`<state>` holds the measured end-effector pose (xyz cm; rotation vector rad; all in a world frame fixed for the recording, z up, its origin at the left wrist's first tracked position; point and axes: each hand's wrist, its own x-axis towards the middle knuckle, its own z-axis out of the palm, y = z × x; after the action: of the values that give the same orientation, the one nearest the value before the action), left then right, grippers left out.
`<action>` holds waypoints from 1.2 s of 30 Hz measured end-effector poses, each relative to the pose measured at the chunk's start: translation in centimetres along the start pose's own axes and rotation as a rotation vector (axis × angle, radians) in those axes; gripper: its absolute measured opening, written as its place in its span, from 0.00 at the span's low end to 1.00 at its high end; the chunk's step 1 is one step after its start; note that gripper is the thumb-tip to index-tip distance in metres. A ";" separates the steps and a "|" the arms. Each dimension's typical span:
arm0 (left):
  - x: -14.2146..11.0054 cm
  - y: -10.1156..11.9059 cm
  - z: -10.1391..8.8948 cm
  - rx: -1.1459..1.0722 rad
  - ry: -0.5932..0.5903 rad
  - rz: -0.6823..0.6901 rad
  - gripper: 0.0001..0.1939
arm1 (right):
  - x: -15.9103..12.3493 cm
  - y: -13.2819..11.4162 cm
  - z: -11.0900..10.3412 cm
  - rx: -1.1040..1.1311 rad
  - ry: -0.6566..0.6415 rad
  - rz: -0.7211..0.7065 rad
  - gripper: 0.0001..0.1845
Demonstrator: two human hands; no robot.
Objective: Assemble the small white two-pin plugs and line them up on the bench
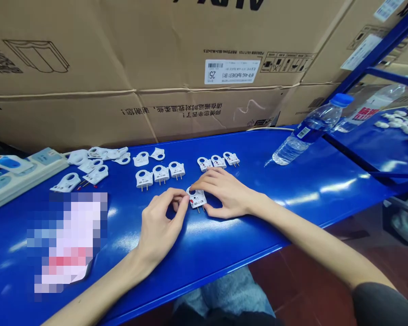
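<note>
We grasp the white two-pin plug housing (199, 198) between our left hand (161, 222) and right hand (227, 192), at two o'clock from the former and nine from the latter, its pins (199, 210) facing six o'clock.

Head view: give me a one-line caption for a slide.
Left hand and right hand hold a white plug at a blue table, more plugs beyond.

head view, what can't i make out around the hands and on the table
All in the head view:
White plug: upper rim partly behind the right hand; markings too small
Left hand: pinching or just touching, too small to tell
Phone-like item: surface pixelated
Power strip: cut off by left edge
</note>
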<state>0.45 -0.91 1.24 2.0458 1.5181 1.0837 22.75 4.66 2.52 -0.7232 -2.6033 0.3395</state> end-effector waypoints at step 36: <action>0.3 0.6 -0.5 -0.197 -0.086 -0.116 0.04 | -0.1 0.1 -0.4 -0.013 -0.009 0.006 0.16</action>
<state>0.48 -0.93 2.09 1.8254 1.4091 1.0430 23.09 4.70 2.83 -0.7360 -2.6143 0.3282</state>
